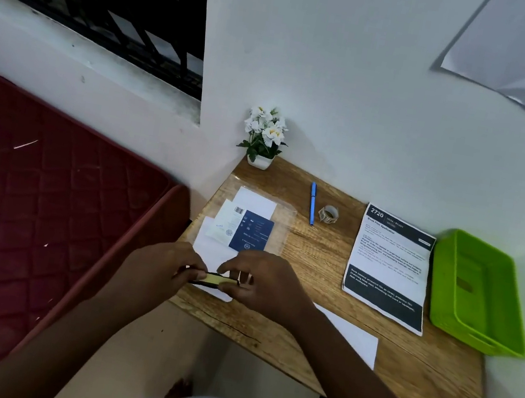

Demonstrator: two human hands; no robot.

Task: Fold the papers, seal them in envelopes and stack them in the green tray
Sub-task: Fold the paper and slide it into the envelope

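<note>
I am holding a small flat yellow-and-black object (214, 280) between both hands above the near left edge of the table (314, 252); what it is I cannot tell. My left hand (161, 267) is pinching its left end in a narrow grip, and my right hand (261, 282) is pinching its right end the same way. White papers (211, 249) are lying just beneath my hands. The green tray (478, 290) is sitting at the table's far right, well apart from my hands.
</note>
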